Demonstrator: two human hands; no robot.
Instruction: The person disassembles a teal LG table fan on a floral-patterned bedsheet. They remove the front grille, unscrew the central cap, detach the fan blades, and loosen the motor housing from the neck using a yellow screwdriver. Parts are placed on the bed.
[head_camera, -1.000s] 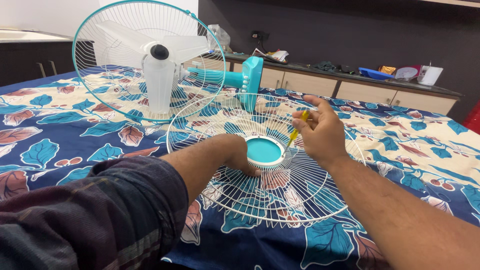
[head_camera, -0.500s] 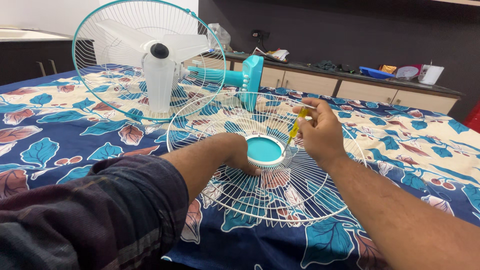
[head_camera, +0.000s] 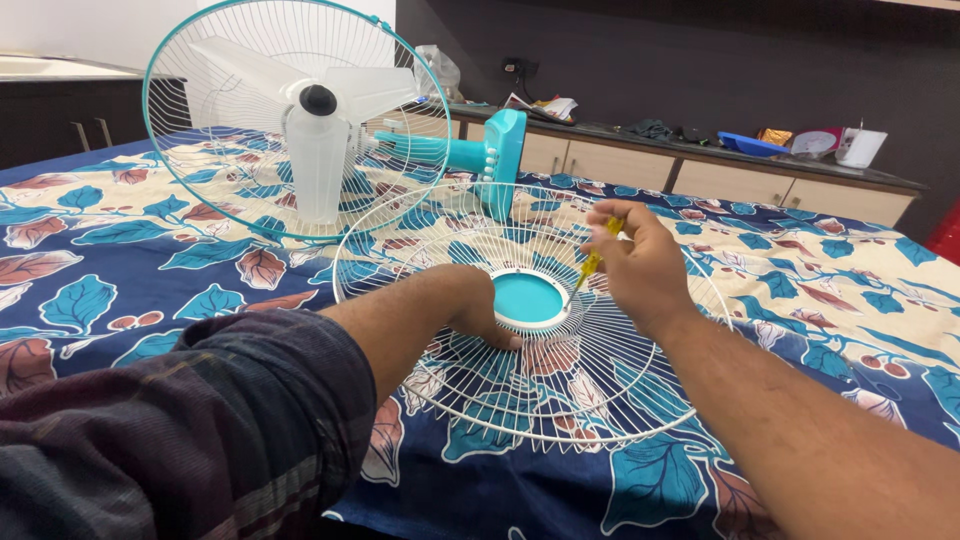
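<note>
1. A white wire fan guard (head_camera: 560, 390) is lying flat on a bed covered by a blue leaf-print sheet (head_camera: 120, 260), its teal centre disc (head_camera: 527, 298) facing up.
2. The left hand (head_camera: 478, 305) is pressing down on the guard just beside the disc, fingers curled against the wires; it is gripping nothing that can be seen.
3. The right hand (head_camera: 640, 262) is pinching a yellow screwdriver (head_camera: 596, 256) between closed fingers, its tip slanting down toward the disc's right edge.
4. Behind the guard, a teal fan (head_camera: 320, 130) with clear blades is lying on its side on the bed.
5. A dark counter (head_camera: 700, 150) along the wall is carrying scattered small items.
</note>
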